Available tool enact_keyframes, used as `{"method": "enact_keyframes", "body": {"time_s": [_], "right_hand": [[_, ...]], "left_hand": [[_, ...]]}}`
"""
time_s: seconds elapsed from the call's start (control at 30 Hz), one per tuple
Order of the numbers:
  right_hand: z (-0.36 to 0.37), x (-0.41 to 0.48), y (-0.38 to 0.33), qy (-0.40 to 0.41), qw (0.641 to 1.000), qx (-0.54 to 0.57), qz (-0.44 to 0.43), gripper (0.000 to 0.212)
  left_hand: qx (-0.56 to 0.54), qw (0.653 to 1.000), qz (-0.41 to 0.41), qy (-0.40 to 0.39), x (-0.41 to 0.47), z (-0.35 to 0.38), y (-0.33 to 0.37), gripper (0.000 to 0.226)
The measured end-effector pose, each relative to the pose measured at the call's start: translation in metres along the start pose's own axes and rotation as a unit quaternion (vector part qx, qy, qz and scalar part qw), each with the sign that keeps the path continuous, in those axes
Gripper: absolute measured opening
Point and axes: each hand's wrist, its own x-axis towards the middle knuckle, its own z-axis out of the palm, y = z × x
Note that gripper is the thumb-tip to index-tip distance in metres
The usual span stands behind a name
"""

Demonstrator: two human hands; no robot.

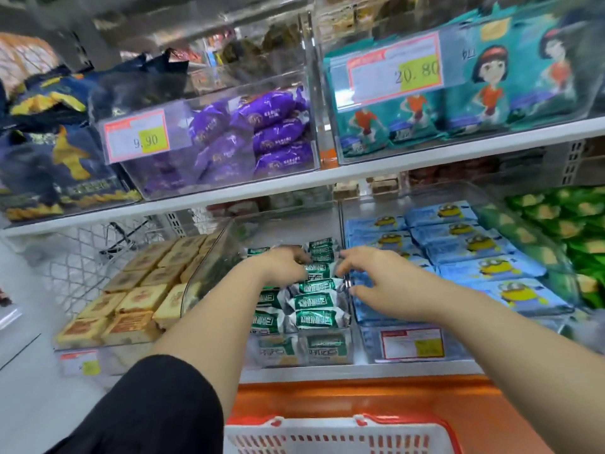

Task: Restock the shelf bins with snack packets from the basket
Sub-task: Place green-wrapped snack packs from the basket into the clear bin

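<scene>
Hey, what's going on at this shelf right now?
A person has both hands in the clear plastic bin of green-and-white snack packets on the lower shelf. The left hand lies over the packets near the back. The right hand, fingers spread, is by the bin's right wall. Whether either hand grips a packet is unclear. The red-and-white plastic basket sits below, its contents out of view.

The packets (315,318) are green-and-silver, the basket (327,435) red-and-white

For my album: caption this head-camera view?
Left hand and right hand reach among green snack packets in a clear bin, basket below.
</scene>
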Motion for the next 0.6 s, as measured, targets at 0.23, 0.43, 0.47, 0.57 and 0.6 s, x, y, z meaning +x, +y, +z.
{"method": "enact_keyframes", "body": {"time_s": [0.23,0.43,0.47,0.57,0.6], "right_hand": [[0.003,-0.001,0.005,0.001,1.000,-0.010,-0.005,0.031],[0.005,-0.002,0.005,0.009,1.000,-0.002,-0.002,0.031],[0.006,-0.002,0.005,0.010,1.000,-0.002,-0.003,0.030],[0.007,-0.001,0.005,0.013,1.000,-0.001,-0.003,0.030],[0.008,-0.001,0.005,0.013,1.000,-0.001,-0.003,0.030]], "left_hand": [[-0.032,0.999,0.040,0.011,0.008,0.014,0.006,0.042],[-0.052,0.997,0.051,0.026,0.009,0.023,0.003,0.035],[-0.044,0.997,0.052,0.029,0.009,0.025,0.004,0.035],[-0.003,0.997,0.063,0.033,0.009,0.029,0.007,0.037],[0.015,0.997,0.068,0.035,0.008,0.029,0.009,0.038]]}}
